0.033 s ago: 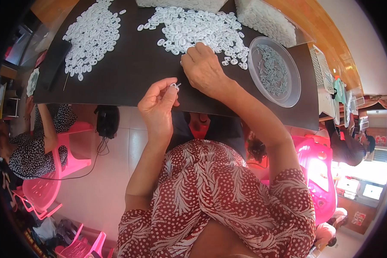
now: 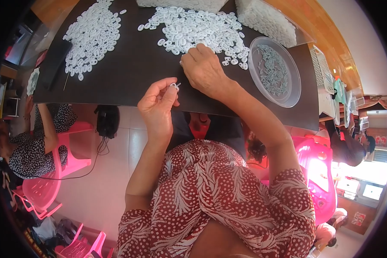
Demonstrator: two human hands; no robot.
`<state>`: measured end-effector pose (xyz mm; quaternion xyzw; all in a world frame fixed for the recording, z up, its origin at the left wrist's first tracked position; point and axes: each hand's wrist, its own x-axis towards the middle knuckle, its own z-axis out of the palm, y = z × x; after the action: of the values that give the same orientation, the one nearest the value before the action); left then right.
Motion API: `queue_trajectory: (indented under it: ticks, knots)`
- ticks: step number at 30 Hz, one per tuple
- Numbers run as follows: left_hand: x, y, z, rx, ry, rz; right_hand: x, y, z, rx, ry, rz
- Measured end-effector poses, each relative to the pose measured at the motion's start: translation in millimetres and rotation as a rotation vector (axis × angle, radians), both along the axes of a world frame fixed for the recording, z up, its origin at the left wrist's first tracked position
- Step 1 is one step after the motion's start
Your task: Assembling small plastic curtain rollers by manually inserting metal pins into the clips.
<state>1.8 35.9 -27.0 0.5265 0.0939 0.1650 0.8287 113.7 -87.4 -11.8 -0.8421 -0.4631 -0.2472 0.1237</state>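
Between the thumb and forefinger of my left hand [image 2: 159, 101] is a small white oval plastic piece [image 2: 174, 86], with a thin pale pin sticking out of it. The hand is raised at the near table edge. My right hand [image 2: 202, 71] is at the near side of a heap of white oval plastic pieces [image 2: 193, 28]. Its fingers curl downward, and the back of the hand hides whatever they grip. To the right of it, a round clear tub [image 2: 293, 92] holds many small grey-green pins [image 2: 273, 71].
Another heap of white ovals [image 2: 94, 36] covers the dark table's [image 2: 129, 73] left side, beside a black strip-like object [image 2: 58, 64]. Filled clear boxes [image 2: 268, 26] stand at the back. A person sits at left on a pink chair [image 2: 43, 185]; another pink chair [image 2: 322, 172] is at right.
My right hand has shifted very slightly toward me. My left hand and its white piece look the same.
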Motion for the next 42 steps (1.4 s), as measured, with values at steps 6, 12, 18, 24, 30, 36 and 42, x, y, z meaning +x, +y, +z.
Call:
queue_trajectory:
  ticks: [6,12,18,24,30,36,42]
  knots:
    - [2.0,2.8,8.9,-0.111,0.034,-0.029,-24.7,-10.2,19.3,0.294,0.468,0.018]
    - [-0.9,-2.9,12.4,-0.157,0.026,-0.070,-44.5,-16.0,23.8,0.605,1.017,-0.050]
    - [-2.3,-4.7,9.3,-0.158,0.023,-0.064,-53.5,-18.7,17.0,0.787,1.218,0.017]
    - [-4.7,-8.6,15.4,-0.211,0.028,-0.072,-58.8,-18.2,16.2,0.798,1.169,0.007]
    - [-5.5,-7.3,12.6,-0.206,0.020,-0.091,-57.5,-19.8,14.9,0.769,1.137,0.000]
    - [-9.0,-9.0,15.6,-0.207,0.029,-0.102,-60.5,-15.0,15.0,0.884,1.230,-0.004]
    - [-9.7,-9.4,14.6,-0.204,0.040,-0.097,-60.6,-18.5,14.5,0.929,1.315,0.016]
